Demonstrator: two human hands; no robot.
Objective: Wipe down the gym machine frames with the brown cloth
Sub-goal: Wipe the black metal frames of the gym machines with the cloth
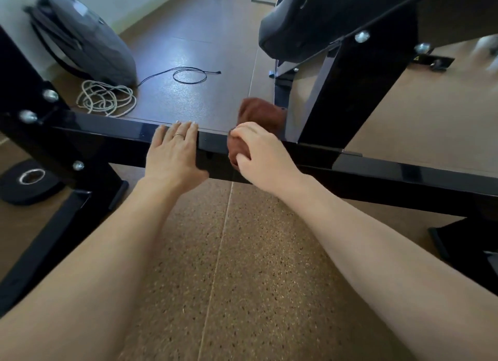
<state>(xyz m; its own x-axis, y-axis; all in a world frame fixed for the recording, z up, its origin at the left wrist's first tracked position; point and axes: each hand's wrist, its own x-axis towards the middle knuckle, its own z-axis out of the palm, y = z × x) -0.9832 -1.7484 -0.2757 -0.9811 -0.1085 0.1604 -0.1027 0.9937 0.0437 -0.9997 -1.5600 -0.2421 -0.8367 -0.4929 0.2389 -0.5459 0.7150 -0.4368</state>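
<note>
A glossy black horizontal frame bar (113,134) of the gym machine runs across the view, low over the floor. My left hand (173,154) rests flat on top of it with straight fingers, a ring on one finger. Just to its right, my right hand (260,157) grips the bunched brown cloth (262,112) and holds it against the bar, beside the black upright post (347,91). Part of the cloth hangs over the far side of the bar.
A black padded seat (296,26) hangs above the post. A grey bag (86,40), a coil of white rope (107,99) and a thin black cord (188,75) lie on the brown floor beyond. A black weight plate (27,182) lies at left.
</note>
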